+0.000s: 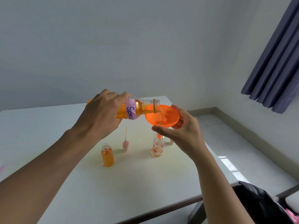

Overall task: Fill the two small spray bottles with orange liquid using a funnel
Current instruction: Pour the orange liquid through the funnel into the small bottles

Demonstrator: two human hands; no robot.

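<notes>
spray bottles both stand upright on the white table (48, 135), caps off, well apart. plain bottle (107, 156) on the left: orange up to about the shoulder, neck open, looks done. flowered bottle (158, 147) to its right: clear plastic with red and pink flower prints, only a thin orange layer at the bottom, so i'd call this fill barely started. orange funnel (169, 115) has its spout in the flowered bottle's neck. right hand (184, 131) holds the funnel bowl from the near and right side, thumb and fingers curled on the rim, presumably because a wide bowl on a narrow, light bottle would tip. left hand (102, 115) grips the supply bottle (139, 109) round the body, tipped near horizontal, mouth just over the funnel's far-left rim. thin stream lands on the inner wall, not straight down the hole, likely to slow the flow and avoid splashing. supply bottle is clear, with a purple handwritten label. small pool shows at the funnel throat, so drain rate looks like the limit. pink pump head (125, 145) with dip tube sits on the table between the two small bottles, out of the pour path. pale object (171, 142) just behind the right hand may be the second pump head, mostly hidden.
</notes>
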